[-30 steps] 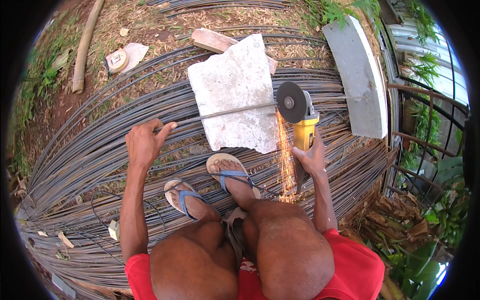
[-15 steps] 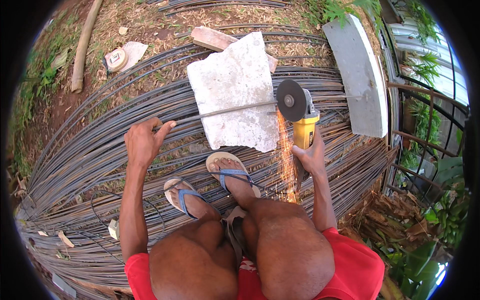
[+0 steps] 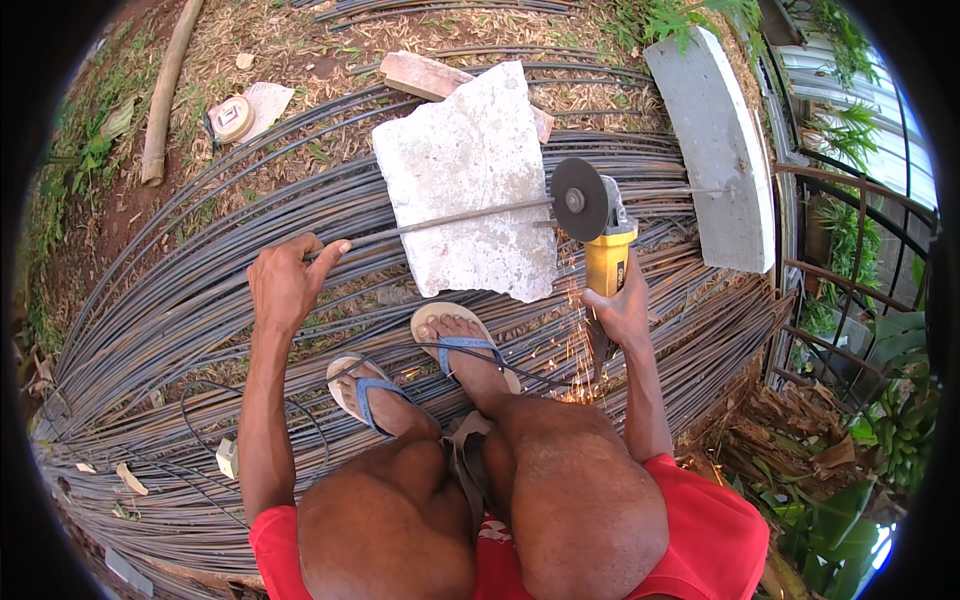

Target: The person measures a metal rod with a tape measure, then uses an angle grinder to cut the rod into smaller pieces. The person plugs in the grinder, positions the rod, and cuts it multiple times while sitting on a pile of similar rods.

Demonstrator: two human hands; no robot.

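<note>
My left hand (image 3: 287,283) is wrapped round one end of a thin steel rebar rod (image 3: 450,219), which runs rightward across a rough white stone slab (image 3: 465,150). In my right hand (image 3: 622,312) is a yellow angle grinder (image 3: 607,262), gripped by its body. The grinder's dark cutting disc (image 3: 580,200) stands at the rod's right end, just past the slab's right edge. A few thin sparks (image 3: 575,350) fall below the disc toward my right forearm. Whether disc and rod still touch, I cannot tell.
Bundles of long steel rods (image 3: 180,310) cover the ground under my sandalled feet (image 3: 455,350). A black cord (image 3: 400,350) crosses the feet. At right lie a grey concrete block (image 3: 712,150) and a metal frame (image 3: 850,270). A reddish brick (image 3: 425,75) touches the slab; a wooden pole (image 3: 165,100) lies far left.
The dense orange spark stream has thinned to scattered streaks. Both hands, the rod and the grinder keep nearly the same places.
</note>
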